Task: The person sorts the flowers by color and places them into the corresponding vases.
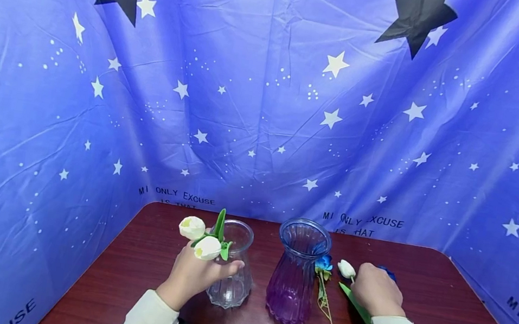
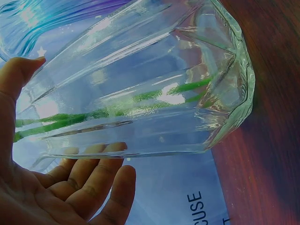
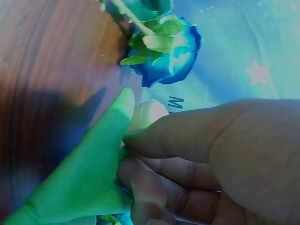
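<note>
White tulip (image 1: 346, 269), pinched in right hand (image 1: 378, 290), bloom leftward, purple vase (image 1: 291, 289) between it and left hand (image 1: 194, 274) gripping clear vase (image 1: 228, 292).

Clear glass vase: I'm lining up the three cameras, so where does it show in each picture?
Head: the clear glass vase is low, just left of centre, at the left hand.
Left wrist: it fills much of the picture, base toward the right.
Right wrist: not in it.
Shared landmark: the blue star-print backdrop, visible in all three.
</note>
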Action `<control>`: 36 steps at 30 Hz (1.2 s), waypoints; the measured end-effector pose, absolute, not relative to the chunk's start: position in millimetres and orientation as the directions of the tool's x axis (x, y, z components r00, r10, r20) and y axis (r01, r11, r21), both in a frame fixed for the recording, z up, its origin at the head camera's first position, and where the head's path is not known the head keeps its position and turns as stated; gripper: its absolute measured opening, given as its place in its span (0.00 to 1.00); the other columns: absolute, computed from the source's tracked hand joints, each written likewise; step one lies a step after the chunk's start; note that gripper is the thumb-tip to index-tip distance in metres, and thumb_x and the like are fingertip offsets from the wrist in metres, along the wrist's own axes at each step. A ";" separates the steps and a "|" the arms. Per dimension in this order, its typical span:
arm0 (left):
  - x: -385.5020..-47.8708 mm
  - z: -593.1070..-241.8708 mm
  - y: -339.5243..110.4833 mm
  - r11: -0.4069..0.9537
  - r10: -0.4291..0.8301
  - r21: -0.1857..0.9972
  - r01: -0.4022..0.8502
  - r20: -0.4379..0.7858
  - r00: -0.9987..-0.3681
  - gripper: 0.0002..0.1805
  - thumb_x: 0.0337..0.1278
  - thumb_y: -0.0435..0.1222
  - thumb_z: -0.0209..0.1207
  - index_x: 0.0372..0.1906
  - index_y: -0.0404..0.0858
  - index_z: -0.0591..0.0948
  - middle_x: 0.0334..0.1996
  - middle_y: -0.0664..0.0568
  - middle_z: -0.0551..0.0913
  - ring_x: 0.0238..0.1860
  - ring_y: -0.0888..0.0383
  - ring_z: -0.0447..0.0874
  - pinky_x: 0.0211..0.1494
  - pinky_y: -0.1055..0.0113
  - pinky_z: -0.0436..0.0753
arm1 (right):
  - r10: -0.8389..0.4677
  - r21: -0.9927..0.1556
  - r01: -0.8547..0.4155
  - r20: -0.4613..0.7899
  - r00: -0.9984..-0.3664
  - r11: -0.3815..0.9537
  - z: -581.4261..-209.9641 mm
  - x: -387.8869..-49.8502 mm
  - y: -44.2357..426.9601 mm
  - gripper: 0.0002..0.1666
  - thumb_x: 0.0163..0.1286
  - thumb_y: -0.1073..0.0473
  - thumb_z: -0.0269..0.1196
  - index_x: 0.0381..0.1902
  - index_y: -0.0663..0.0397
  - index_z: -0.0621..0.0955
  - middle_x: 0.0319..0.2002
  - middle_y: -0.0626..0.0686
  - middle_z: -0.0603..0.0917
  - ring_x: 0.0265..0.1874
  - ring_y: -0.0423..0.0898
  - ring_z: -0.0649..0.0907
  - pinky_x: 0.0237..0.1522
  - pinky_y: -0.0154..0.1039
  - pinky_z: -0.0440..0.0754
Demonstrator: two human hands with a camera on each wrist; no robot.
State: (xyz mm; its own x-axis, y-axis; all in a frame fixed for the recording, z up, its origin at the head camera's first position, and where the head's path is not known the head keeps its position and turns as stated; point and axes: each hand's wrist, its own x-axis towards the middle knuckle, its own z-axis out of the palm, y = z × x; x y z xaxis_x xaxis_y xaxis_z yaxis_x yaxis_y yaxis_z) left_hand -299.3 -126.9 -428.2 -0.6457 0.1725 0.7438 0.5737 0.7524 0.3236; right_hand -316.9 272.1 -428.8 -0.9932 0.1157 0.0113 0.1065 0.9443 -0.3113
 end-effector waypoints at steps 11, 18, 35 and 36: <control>-298.2 -426.7 -126.5 0.747 0.159 0.357 0.560 0.723 -0.673 0.25 0.32 0.53 0.83 0.30 0.48 0.79 0.30 0.59 0.78 0.25 0.60 0.79 0.25 0.62 0.79 | 0.098 -0.314 0.053 0.128 -0.987 0.948 -411.9 -308.4 269.5 0.13 0.62 0.61 0.60 0.18 0.50 0.74 0.24 0.57 0.81 0.25 0.56 0.81 0.23 0.54 0.73; -298.3 -427.1 -126.2 0.754 0.154 0.352 0.555 0.727 -0.669 0.26 0.31 0.54 0.83 0.30 0.48 0.79 0.30 0.59 0.79 0.25 0.59 0.80 0.24 0.62 0.79 | 0.083 -0.333 0.013 0.197 -0.977 0.943 -400.9 -302.2 264.8 0.15 0.60 0.62 0.58 0.15 0.46 0.72 0.18 0.50 0.73 0.21 0.51 0.74 0.21 0.47 0.67; -296.1 -422.3 -126.7 0.748 0.158 0.366 0.554 0.712 -0.685 0.27 0.32 0.54 0.83 0.33 0.46 0.80 0.31 0.58 0.79 0.24 0.60 0.80 0.25 0.62 0.79 | 0.096 -0.372 -0.026 0.306 -0.947 0.928 -358.5 -279.0 260.2 0.08 0.67 0.55 0.62 0.35 0.46 0.88 0.28 0.48 0.85 0.24 0.47 0.79 0.24 0.44 0.71; -296.1 -422.5 -126.3 0.748 0.158 0.366 0.553 0.712 -0.684 0.27 0.32 0.54 0.83 0.33 0.46 0.80 0.31 0.58 0.79 0.24 0.60 0.80 0.25 0.62 0.79 | 0.094 -0.374 -0.028 0.305 -0.948 0.927 -356.9 -277.6 260.0 0.09 0.68 0.55 0.61 0.36 0.47 0.88 0.29 0.48 0.85 0.24 0.46 0.78 0.24 0.43 0.71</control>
State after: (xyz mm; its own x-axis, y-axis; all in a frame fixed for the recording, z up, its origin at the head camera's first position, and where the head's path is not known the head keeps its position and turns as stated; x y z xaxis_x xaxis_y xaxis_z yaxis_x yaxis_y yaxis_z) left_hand -296.1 -126.3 -422.5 -0.6843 0.1583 0.7118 0.5534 0.7484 0.3655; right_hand -277.6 260.0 -356.9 -0.9477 0.0940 0.3049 -0.0284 0.9269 -0.3742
